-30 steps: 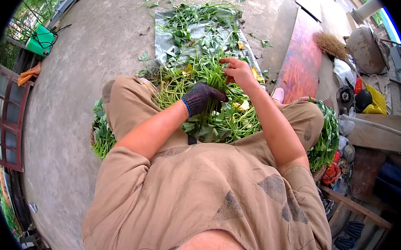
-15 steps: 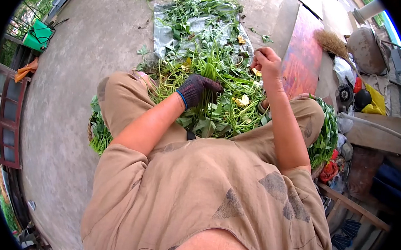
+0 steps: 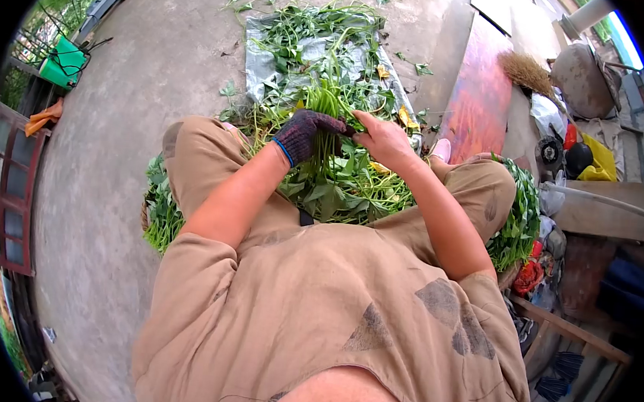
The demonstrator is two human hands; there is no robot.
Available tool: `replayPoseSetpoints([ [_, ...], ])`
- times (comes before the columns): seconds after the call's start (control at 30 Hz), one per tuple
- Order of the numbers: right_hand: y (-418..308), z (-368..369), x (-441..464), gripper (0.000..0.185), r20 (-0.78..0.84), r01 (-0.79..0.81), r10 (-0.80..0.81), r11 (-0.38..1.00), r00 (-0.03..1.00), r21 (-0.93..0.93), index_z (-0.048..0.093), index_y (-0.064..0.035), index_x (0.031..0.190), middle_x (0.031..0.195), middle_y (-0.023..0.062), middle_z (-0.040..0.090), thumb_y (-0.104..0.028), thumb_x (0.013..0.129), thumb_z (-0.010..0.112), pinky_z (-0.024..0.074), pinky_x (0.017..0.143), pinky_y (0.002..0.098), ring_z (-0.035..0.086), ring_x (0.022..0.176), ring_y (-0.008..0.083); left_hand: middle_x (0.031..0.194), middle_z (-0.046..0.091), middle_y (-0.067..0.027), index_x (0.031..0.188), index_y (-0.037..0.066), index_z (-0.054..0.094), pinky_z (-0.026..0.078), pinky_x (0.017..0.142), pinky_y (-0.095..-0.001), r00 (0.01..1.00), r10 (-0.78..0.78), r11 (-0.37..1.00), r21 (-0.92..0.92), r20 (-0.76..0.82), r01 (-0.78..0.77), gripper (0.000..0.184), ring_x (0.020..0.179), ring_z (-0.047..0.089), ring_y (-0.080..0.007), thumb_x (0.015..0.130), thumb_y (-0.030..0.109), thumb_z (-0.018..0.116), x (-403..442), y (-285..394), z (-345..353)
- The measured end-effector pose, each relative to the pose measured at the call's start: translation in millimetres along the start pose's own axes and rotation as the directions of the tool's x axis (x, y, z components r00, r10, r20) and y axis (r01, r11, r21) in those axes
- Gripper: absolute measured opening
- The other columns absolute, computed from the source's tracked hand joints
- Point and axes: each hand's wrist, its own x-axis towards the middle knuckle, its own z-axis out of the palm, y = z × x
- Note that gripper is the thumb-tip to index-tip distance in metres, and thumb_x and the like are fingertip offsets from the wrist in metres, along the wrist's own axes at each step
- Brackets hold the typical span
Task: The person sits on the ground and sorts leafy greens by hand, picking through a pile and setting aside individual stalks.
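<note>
My left hand (image 3: 306,135), in a dark knit glove with a blue cuff, is closed around a bunch of leafy green stems (image 3: 325,98). The stems point up and away from me, and their leaves hang below the fist. Against the right side of this bunch, my bare right hand (image 3: 389,143) has its fingers bent together at the stems. Whatever lies between those fingertips is too small to make out. Under both hands a loose heap of green vines and leaves (image 3: 371,197) spreads between my legs and onto a grey plastic sheet (image 3: 258,66).
Bundled greens lie beside me at the left (image 3: 162,208) and right (image 3: 517,215). A reddish board (image 3: 483,93) and a straw broom (image 3: 527,72) are at the right. On the far left are a green container (image 3: 64,62) and a red window frame (image 3: 9,187).
My right hand has come down and left from its raised position to the bunch. My left hand still grips the stems and has shifted slightly left.
</note>
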Motion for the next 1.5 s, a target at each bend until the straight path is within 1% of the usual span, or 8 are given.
replayPoseSetpoints([
  [0.13,22,-38,45,0.026,-0.203,-0.103,0.083,0.990,0.976,-0.091,0.067,-0.0190,0.112,0.070,0.0070,0.066,-0.023,0.087,0.065,0.0472,0.056,0.0339,0.059,0.060,0.0154,0.091,0.068,-0.0147,0.094,-0.004,0.065,0.056,0.065,-0.0428,0.993,0.090,0.995,-0.045,-0.075,-0.094,0.017,0.065,0.063,-0.0253,0.081,0.006,0.061,-10,20,-2],
  [0.2,18,-89,63,0.024,-0.283,-0.126,0.165,0.981,0.945,0.151,0.069,-0.0179,0.112,0.061,-0.0010,0.060,-0.019,0.088,0.066,0.0359,0.040,0.0225,0.044,0.043,0.0065,0.095,0.068,-0.0142,0.095,-0.003,0.064,0.056,0.069,-0.0421,0.987,0.138,0.981,-0.127,-0.080,-0.147,0.016,0.068,0.064,-0.0248,0.083,0.006,0.059,-10,32,-20],
  [0.43,-38,-228,68,0.033,-0.452,0.079,0.009,0.981,0.892,0.177,0.061,-0.0127,0.125,0.057,-0.0074,0.046,-0.016,0.092,0.061,0.0286,0.042,0.0197,0.036,0.047,0.0013,0.077,0.067,-0.0147,0.088,-0.003,0.065,0.058,0.056,-0.0441,0.807,0.376,0.881,-0.094,-0.456,-0.464,0.012,0.061,0.063,-0.0258,0.080,0.006,0.060,-24,78,-59],
  [0.63,-37,-158,39,0.031,-0.422,-0.057,0.147,0.974,0.895,0.219,0.066,-0.0134,0.116,0.060,-0.0018,0.057,-0.014,0.085,0.068,0.0392,0.047,0.0228,0.050,0.052,0.0066,0.071,0.066,-0.0101,0.083,-0.002,0.069,0.055,0.050,-0.0345,0.513,0.626,0.737,0.231,-0.587,-0.634,0.013,0.052,0.061,-0.0221,0.070,0.002,0.071,-53,106,-46],
  [0.9,-40,-19,-25,0.023,-0.059,-0.056,0.216,0.489,0.975,0.870,0.061,0.0018,0.106,0.073,0.0035,0.062,0.000,0.084,0.054,0.0366,0.055,0.0187,0.052,0.062,0.0065,0.089,0.070,-0.0096,0.089,-0.004,0.070,0.053,0.075,-0.0288,0.673,0.722,0.683,0.316,-0.160,-0.658,0.021,0.080,0.066,-0.0179,0.068,-0.002,0.070,-33,70,2],
  [1.07,-49,-6,-34,0.026,-0.033,-0.058,0.157,0.538,0.987,0.841,0.060,0.0013,0.106,0.074,0.0011,0.059,0.000,0.081,0.059,0.0351,0.053,0.0187,0.046,0.059,0.0046,0.092,0.070,-0.0138,0.097,-0.008,0.068,0.053,0.076,-0.0315,0.932,0.360,0.930,0.066,0.048,-0.363,0.028,0.078,0.065,-0.0189,0.072,0.004,0.068,-7,44,10],
  [1.37,-40,-1,-36,0.018,-0.268,0.113,0.017,0.880,0.963,0.462,0.062,-0.0001,0.089,0.067,0.0120,0.060,-0.015,0.082,0.069,0.0422,0.056,0.0276,0.052,0.057,0.0102,0.083,0.062,-0.0112,0.099,-0.004,0.060,0.052,0.081,-0.0399,0.943,0.166,0.976,-0.188,0.290,-0.114,0.023,0.082,0.063,-0.0282,0.081,0.011,0.064,9,19,3],
  [1.5,-33,2,-42,0.011,0.006,-0.087,0.128,0.633,0.992,0.769,0.063,0.0013,0.087,0.074,0.0011,0.060,-0.010,0.086,0.064,0.0416,0.057,0.0240,0.054,0.061,0.0073,0.082,0.060,-0.0092,0.113,-0.003,0.053,0.050,0.081,-0.0400,0.914,0.121,0.992,-0.088,0.388,-0.094,0.034,0.082,0.060,-0.0268,0.084,0.011,0.062,5,22,8],
])
